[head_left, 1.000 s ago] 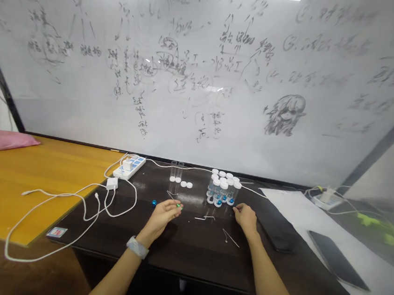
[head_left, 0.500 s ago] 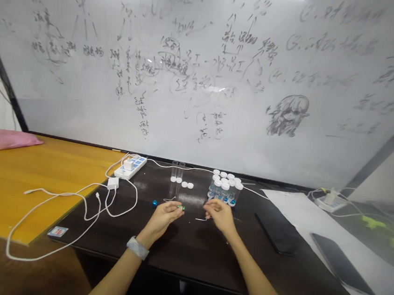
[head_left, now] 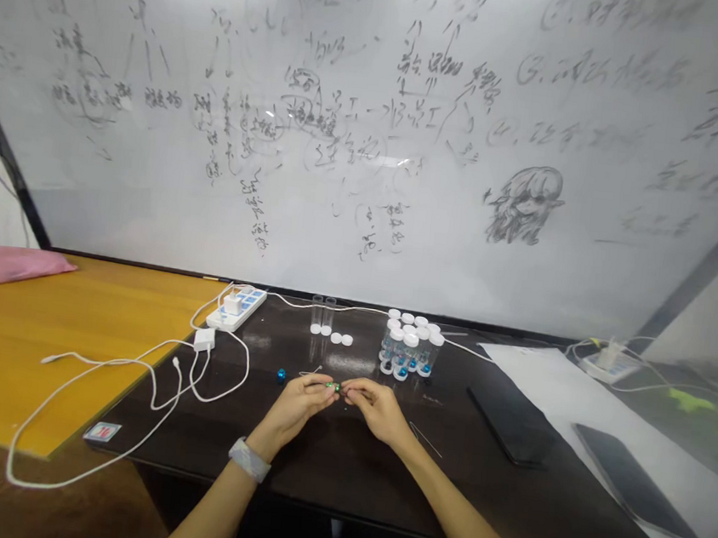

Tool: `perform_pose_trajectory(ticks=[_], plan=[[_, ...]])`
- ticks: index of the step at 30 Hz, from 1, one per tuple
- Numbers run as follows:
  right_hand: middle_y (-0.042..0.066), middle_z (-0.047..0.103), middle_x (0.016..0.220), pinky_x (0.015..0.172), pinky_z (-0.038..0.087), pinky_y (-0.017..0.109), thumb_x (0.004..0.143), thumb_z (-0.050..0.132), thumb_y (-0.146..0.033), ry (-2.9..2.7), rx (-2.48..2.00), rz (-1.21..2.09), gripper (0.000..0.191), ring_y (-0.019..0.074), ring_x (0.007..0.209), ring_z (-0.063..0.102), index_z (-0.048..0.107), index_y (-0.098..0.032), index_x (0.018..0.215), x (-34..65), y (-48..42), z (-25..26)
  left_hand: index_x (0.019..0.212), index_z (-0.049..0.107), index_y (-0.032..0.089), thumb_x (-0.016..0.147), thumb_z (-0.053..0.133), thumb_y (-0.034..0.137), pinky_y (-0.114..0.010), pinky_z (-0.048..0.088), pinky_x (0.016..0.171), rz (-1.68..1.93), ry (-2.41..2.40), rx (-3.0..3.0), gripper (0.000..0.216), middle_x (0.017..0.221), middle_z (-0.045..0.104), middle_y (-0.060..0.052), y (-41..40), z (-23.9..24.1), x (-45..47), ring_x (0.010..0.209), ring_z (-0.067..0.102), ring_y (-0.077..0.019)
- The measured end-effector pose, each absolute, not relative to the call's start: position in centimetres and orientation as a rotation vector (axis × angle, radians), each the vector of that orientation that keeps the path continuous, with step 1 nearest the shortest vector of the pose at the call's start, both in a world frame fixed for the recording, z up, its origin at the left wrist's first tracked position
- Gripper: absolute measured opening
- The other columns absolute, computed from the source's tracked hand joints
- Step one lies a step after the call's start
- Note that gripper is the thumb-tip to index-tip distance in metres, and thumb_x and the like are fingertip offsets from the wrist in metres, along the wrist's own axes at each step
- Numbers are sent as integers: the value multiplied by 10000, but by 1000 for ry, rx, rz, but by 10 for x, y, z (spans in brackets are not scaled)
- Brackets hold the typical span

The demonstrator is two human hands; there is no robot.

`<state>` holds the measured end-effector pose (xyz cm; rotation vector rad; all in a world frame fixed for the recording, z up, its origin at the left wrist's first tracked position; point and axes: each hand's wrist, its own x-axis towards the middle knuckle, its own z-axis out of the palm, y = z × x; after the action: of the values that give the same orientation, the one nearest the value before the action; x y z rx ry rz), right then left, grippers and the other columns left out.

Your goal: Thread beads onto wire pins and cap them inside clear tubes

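Note:
My left hand (head_left: pixel 297 406) is closed in a pinch on a small shiny green ball (head_left: pixel 336 387), which sticks out past the fingertips. My right hand (head_left: pixel 378 408) is pinched too, its fingertips right beside the green ball; whatever lies between them is too small to make out. A shiny blue ball (head_left: pixel 282 375) rests on the dark table to the left of my left hand. Behind that hand lies a thin bent wire (head_left: pixel 310 372). A thin metal rod (head_left: pixel 426 439) is on the table by my right forearm.
Capped clear vials (head_left: pixel 410 349), some with blue balls inside, stand grouped at the back right. Two clear tubes (head_left: pixel 322 315) and two white caps (head_left: pixel 342 339) are at the back middle. White cables and a power strip (head_left: pixel 237 309) lie left; a dark phone (head_left: pixel 635 480) lies right.
My right hand has moved left from above the table to meet the left hand at the green ball. My left hand still pinches the ball.

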<state>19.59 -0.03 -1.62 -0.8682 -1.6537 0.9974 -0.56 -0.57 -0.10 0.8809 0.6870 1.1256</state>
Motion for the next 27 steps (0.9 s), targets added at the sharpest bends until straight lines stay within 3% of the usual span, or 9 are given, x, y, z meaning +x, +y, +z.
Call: perform_pose_trajectory(ticks=[4, 7, 14, 20, 27], plan=[[37, 744, 804, 721, 606, 328, 774, 785, -468, -1561, -881, 1016, 349, 203, 736, 729, 686, -194, 966, 191, -2, -16, 916, 717, 127, 639, 913, 189, -320, 549, 922, 1121, 701, 868, 345, 897, 767, -102, -6, -1, -5, 860, 735, -192], [36, 743, 787, 707, 609, 330, 726, 821, -464, -1556, -919, 964, 334, 215, 735, 730, 692, -194, 873, 189, -4, -15, 916, 723, 125, 634, 916, 184, -310, 551, 906, 1113, 702, 876, 346, 871, 769, -95, -6, -2, -6, 861, 734, -188], [47, 741, 883, 767, 627, 353, 778, 788, -431, -1655, -870, 832, 242, 223, 782, 736, 739, -207, 854, 189, -5, -15, 916, 721, 126, 613, 930, 203, -311, 551, 887, 1111, 710, 909, 376, 858, 771, -86, -6, -3, -6, 841, 734, -182], [70, 702, 1059, 847, 628, 371, 903, 665, -373, -1754, -789, 699, 207, 220, 932, 712, 751, -241, 1037, 188, -11, -8, 868, 715, 130, 613, 930, 205, -346, 534, 968, 1151, 693, 872, 342, 882, 777, -93, -7, 0, -6, 885, 738, -200], [76, 707, 1031, 812, 638, 353, 917, 655, -343, -1761, -795, 584, 180, 219, 926, 710, 762, -244, 1022, 188, -13, -5, 892, 705, 118, 626, 923, 187, -325, 535, 971, 1157, 670, 841, 351, 909, 777, -105, -6, -1, -6, 914, 735, -202]])
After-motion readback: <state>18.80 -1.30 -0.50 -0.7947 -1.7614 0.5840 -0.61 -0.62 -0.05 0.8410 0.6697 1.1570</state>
